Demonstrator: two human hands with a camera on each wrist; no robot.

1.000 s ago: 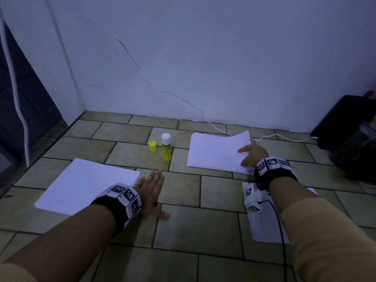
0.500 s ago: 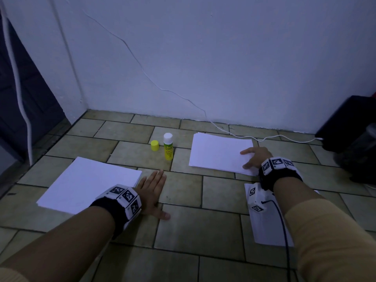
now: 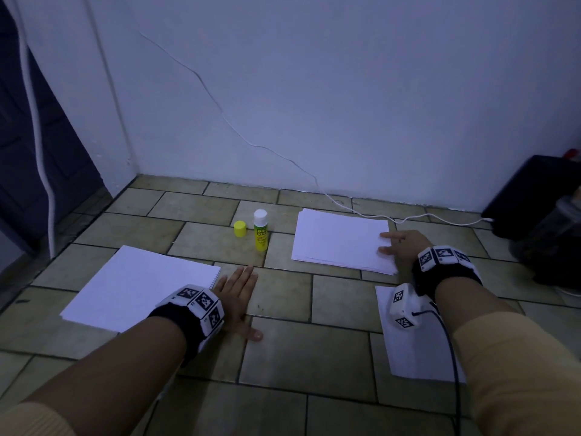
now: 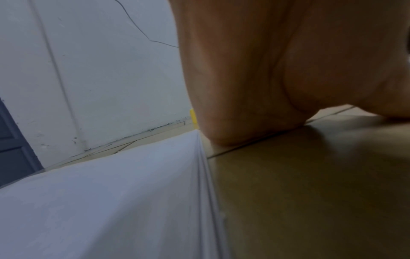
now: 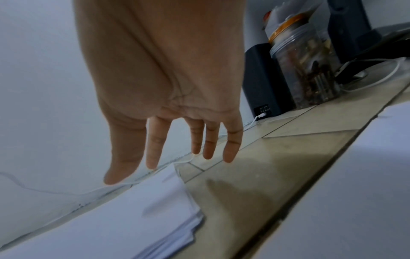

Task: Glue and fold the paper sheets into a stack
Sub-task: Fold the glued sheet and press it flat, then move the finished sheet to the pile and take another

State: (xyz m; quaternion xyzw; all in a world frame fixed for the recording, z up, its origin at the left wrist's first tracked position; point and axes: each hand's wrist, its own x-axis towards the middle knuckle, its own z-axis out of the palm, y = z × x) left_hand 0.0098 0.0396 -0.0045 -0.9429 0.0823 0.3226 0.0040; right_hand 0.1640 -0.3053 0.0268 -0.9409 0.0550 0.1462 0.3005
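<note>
Two white paper stacks lie on the tiled floor: one at the left (image 3: 138,287) (image 4: 111,201) and one farther off at centre right (image 3: 339,243) (image 5: 133,219). A single sheet (image 3: 418,350) lies under my right forearm. An uncapped glue stick (image 3: 260,229) stands upright between the stacks with its yellow cap (image 3: 240,229) beside it. My left hand (image 3: 239,294) (image 4: 244,105) rests flat on the tiles just right of the left stack, holding nothing. The right hand (image 3: 399,243) (image 5: 168,98) has straight fingers; thumb and forefinger sit at the far stack's right edge.
A white cable (image 3: 408,218) runs along the wall base to a black box (image 3: 534,190) at the right. A clear jar (image 3: 559,228) (image 5: 306,66) stands in front of the box. A dark door (image 3: 31,152) is at the far left.
The far stack's right corner, slightly lifted a second ago, now lies flat. My right hand has drawn a little toward that stack's right edge. The left hand has stayed put.
</note>
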